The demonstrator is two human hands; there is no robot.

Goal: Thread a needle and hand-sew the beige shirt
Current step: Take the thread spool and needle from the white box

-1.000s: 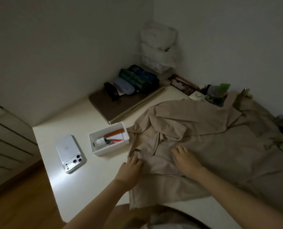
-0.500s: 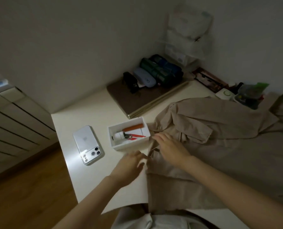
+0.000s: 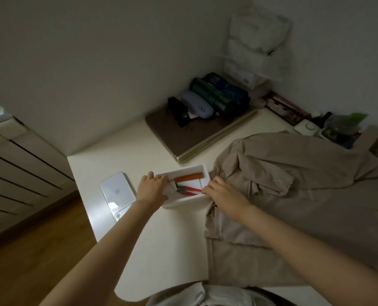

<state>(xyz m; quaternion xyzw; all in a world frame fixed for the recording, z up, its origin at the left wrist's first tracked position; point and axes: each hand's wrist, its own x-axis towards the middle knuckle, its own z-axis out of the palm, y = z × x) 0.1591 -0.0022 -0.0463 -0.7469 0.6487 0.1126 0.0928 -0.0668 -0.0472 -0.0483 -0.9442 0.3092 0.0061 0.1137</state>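
Left hand [image 3: 152, 188] over box [image 3: 183, 200] end, grip unclear

Location type: a room in a home, at a corner desk. Indicators:
- a white desk [image 3: 121, 157] set against plain painted walls
- a wood-plank floor [image 3: 29, 250]
- a slatted cabinet [image 3: 18, 173] at left
- stacked translucent storage drawers [image 3: 256, 47] in the corner
- personal items on the desk: a glasses case [image 3: 196, 103], a phone [image 3: 117, 191], a small white box [image 3: 183, 200] and a beige shirt [image 3: 304, 184]

A white table [image 3: 121, 164] holds a phone [image 3: 117, 191] at nine o'clock, with a box [image 3: 183, 200] beside it. The beige shirt [image 3: 293, 195] lies at three o'clock.
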